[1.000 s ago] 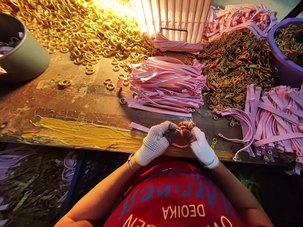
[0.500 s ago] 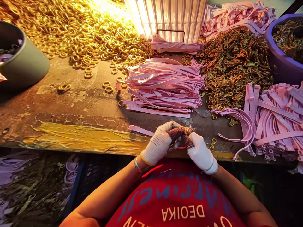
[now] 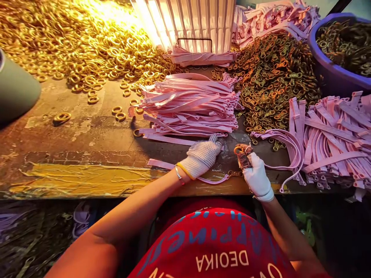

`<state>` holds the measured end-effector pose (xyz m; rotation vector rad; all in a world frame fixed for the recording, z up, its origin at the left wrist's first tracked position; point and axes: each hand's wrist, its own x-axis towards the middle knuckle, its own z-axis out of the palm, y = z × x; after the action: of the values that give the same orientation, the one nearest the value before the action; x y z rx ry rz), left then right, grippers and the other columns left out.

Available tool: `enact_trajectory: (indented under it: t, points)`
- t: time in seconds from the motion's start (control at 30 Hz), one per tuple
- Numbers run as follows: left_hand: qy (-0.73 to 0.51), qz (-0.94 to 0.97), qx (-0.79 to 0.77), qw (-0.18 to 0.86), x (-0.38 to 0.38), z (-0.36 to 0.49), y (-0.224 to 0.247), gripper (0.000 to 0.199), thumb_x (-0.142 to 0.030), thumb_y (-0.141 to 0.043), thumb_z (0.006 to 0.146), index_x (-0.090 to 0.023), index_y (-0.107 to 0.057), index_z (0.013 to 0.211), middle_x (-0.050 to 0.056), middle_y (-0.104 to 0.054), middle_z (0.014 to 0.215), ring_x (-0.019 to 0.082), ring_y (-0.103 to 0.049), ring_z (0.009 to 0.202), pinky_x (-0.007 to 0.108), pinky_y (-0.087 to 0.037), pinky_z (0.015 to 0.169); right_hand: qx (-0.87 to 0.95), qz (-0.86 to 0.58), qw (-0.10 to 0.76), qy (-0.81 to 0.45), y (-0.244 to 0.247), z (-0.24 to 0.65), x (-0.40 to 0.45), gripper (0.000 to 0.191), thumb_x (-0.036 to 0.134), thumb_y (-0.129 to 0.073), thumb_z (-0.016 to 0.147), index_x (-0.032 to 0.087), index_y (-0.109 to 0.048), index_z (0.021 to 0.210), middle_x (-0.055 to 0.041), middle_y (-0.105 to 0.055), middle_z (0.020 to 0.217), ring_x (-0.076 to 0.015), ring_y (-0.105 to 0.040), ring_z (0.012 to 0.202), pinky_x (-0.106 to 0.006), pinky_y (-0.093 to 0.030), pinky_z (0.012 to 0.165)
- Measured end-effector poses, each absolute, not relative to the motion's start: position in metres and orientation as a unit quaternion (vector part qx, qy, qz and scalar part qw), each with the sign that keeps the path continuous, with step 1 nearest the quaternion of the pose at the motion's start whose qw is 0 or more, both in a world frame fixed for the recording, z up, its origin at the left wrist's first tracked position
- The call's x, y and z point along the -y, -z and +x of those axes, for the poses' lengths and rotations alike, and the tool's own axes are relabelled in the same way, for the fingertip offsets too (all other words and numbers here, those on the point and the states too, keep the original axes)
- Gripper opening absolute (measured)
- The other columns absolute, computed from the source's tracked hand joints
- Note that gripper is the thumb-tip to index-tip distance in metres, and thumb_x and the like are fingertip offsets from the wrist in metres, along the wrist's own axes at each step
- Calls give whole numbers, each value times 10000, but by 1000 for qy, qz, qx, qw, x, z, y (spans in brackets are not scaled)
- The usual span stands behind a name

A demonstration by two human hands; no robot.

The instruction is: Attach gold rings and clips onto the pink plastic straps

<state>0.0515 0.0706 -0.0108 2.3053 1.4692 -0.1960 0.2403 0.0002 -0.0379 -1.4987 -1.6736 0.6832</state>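
My left hand (image 3: pixel 203 154), in a dotted white glove, is at the front of a pile of pink straps (image 3: pixel 188 104). Its fingers are closed at the end of the nearest strap, partly hiding it. My right hand (image 3: pixel 255 170), gloved in white with dark finger covers, pinches a brass ring (image 3: pixel 238 150) between thumb and finger. Below and between the hands lies a loose pink strap (image 3: pixel 214 180), its right end joined to a brass snap-hook piece (image 3: pixel 234 173). My left forearm and hand cover its middle.
Brass rings (image 3: pixel 116 50) are heaped at the back left, brass hooks (image 3: pixel 272 85) at the right. More pink straps (image 3: pixel 336 143) lie far right. A purple tub (image 3: pixel 330 65) and a grey-green bucket (image 3: pixel 17 85) stand at the sides. A ribbed white basket (image 3: pixel 188 23) stands behind.
My hands have come apart. The left moved up to the strap pile; the right now holds a ring off to the right. The strap with its brass hook now lies on the table edge. The view shifted.
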Motion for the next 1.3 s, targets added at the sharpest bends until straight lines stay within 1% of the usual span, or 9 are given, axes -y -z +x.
enact_trajectory:
  t: [0.2,0.3,0.4,0.5,0.7,0.8,0.9,1.07,1.3]
  points:
    - [-16,825,-506,252,-64,33,21,272,-210,-454,963,-187,-693,1090,152,-630,1247,239,-682,868,355,-524,749,752,-553,291,-211,36,238,-4,248,237,-527,974,181,-690,1152,-137,-749,1070,-274,-710,1007,-393,-559,947]
    - [-136,727,-524,424,-56,25,15,166,-269,-540,929,-168,-666,967,81,-683,926,177,-624,727,282,-498,666,783,-547,234,-184,30,233,-1,302,162,-505,933,170,-671,1186,-133,-738,1056,-267,-698,994,-374,-551,922]
    - [-201,577,-511,605,-47,18,4,247,-413,-579,928,-178,-650,956,-19,-579,623,116,-480,500,221,-384,485,805,-549,156,-161,21,222,2,336,125,-514,871,142,-661,1173,-131,-727,1010,-266,-687,939,-353,-537,857]
    - [-216,507,-505,664,-40,14,-4,287,-444,-616,905,-164,-668,941,-45,-514,520,95,-412,439,204,-310,437,814,-569,52,-105,12,209,2,273,123,-541,798,134,-678,1034,-125,-702,902,-271,-659,819,-350,-494,738]
    - [-236,568,-523,590,-35,6,1,260,-392,-606,903,-162,-722,931,-10,-634,631,115,-511,526,214,-387,494,834,-552,-2,-2,7,197,2,204,88,-510,768,169,-647,896,-104,-672,838,-237,-584,698,-351,-355,608]
    - [-222,675,-493,502,-36,0,5,226,-269,-547,888,-176,-741,955,35,-755,884,171,-658,759,262,-517,715,834,-551,-10,23,9,193,4,178,67,-502,777,178,-623,846,-93,-660,804,-220,-558,660,-352,-306,583]
    - [-179,763,-482,392,-35,-3,7,269,-174,-521,823,-171,-743,976,71,-763,986,229,-685,910,348,-515,903,832,-553,-46,18,8,187,6,151,76,-506,820,186,-591,762,-86,-634,725,-212,-549,638,-345,-276,562]
    - [-177,685,-492,508,-35,-2,7,296,-331,-508,904,-147,-731,970,64,-747,862,198,-646,735,284,-513,686,835,-548,-44,10,6,183,6,187,79,-469,888,166,-624,829,-105,-652,766,-219,-563,658,-343,-286,555]
    - [-140,754,-468,439,-36,-2,20,216,-196,-519,800,-181,-722,871,53,-743,866,212,-643,776,306,-490,787,820,-568,18,-70,19,191,-6,275,93,-495,906,107,-662,1124,-152,-705,942,-268,-648,822,-348,-472,731]
